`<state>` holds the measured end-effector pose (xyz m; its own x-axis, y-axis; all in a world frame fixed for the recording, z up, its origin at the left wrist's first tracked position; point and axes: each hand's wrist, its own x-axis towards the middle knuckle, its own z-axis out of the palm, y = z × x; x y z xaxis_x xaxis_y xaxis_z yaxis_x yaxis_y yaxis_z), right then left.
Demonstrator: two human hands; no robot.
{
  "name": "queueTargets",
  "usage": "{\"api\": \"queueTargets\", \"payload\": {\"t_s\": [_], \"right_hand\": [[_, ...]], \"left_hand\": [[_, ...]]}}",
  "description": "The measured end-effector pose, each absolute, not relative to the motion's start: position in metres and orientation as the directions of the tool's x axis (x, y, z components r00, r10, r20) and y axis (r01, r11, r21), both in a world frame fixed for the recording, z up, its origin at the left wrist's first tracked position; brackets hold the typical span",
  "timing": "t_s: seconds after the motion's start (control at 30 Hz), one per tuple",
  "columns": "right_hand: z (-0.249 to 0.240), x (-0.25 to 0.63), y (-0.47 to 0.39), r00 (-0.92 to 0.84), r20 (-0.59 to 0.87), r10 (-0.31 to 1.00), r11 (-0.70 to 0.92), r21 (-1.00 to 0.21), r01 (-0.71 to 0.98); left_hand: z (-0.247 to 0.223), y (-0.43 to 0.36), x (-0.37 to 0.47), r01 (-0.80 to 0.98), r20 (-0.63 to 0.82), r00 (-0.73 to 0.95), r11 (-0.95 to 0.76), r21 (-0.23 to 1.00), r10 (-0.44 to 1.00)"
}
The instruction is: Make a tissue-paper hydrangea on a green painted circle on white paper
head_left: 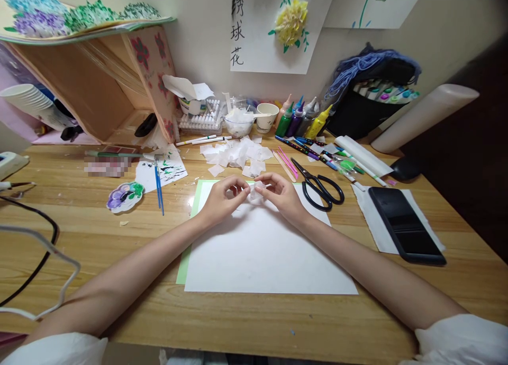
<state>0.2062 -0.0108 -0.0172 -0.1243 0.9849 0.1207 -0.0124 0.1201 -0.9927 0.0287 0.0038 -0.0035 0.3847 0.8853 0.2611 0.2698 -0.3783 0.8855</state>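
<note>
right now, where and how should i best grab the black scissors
Probably by the looped handles of the black scissors, coming from the near right: the loops lie that way, while the blades point away, toward the pink sticks.

Over the far part of the white sheet point(265, 254), fingers point(239, 196) partly cover a paper scrap point(256, 191), its folds too small to tell. Beneath the white sheet, a green sheet point(183, 270) lies mostly hidden; well left of the white sheet, a pinkish item point(106, 167) is blurred out and a white cable point(71, 262) runs out of view.
</note>
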Motion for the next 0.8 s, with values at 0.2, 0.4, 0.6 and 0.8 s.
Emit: {"api": "queueTargets", "payload": {"t_s": [0.2, 0.4, 0.6, 0.8], "right_hand": [[-0.0162, 0.2058, -0.0111, -0.147, 0.124, 0.981, 0.124, -0.992, -0.011], [-0.0160, 0.2045, -0.0123, -0.161, 0.104, 0.981, 0.100, -0.994, -0.035], [-0.0158, 0.2020, -0.0165, -0.131, 0.198, 0.971, 0.216, -0.966, 0.140], [-0.0146, 0.2017, -0.0183, -0.171, 0.193, 0.966, 0.212, -0.972, 0.101]], "left_hand": [[-0.0040, 0.0041, 0.0290, 0.273, 0.260, 0.351, -0.364, 0.891, 0.899], [-0.0030, 0.0040, 0.0289, 0.317, 0.249, 0.320, -0.350, 0.881, 0.914], [-0.0007, 0.0033, 0.0296, 0.344, 0.297, 0.406, -0.446, 0.826, 0.864], [-0.0024, 0.0043, 0.0299, 0.320, 0.312, 0.379, -0.440, 0.839, 0.871]]}}
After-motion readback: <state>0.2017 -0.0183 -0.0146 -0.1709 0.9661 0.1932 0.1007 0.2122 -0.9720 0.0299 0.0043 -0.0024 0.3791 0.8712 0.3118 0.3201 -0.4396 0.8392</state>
